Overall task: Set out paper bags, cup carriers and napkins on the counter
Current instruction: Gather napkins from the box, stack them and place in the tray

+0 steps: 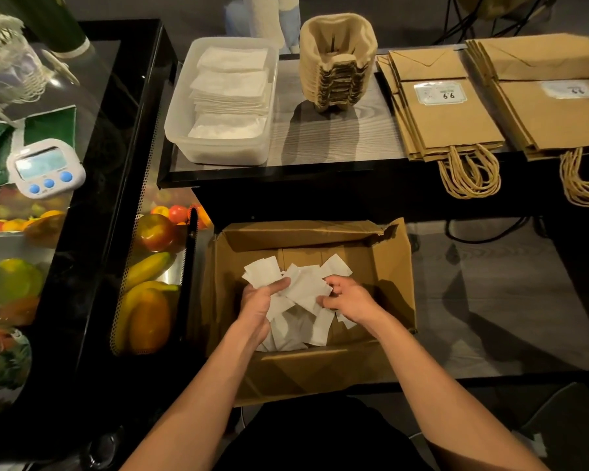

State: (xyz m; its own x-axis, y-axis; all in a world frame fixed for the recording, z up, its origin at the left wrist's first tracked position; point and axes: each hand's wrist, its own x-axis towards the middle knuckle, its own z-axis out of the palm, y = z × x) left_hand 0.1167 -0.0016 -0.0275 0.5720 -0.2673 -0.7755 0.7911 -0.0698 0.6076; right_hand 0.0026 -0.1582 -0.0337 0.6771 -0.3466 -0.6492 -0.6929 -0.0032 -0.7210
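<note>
Both hands are down in an open cardboard box (393, 266) below the counter, among several loose white napkins (306, 287). My left hand (261, 305) grips a bunch of napkins between thumb and fingers. My right hand (349, 299) pinches more napkins, fingers curled. On the counter stand a clear plastic tub (184, 107) with stacked napkins (232, 86), a stack of pulp cup carriers (337, 59), and two piles of brown paper bags (449, 124) (555, 110) lying flat with twine handles over the edge.
A black display case (92, 198) with fruit behind glass stands to the left, a white timer (45, 168) on top. The counter's dark front edge (286, 175) overhangs the box. Cables lie on the grey floor at the right.
</note>
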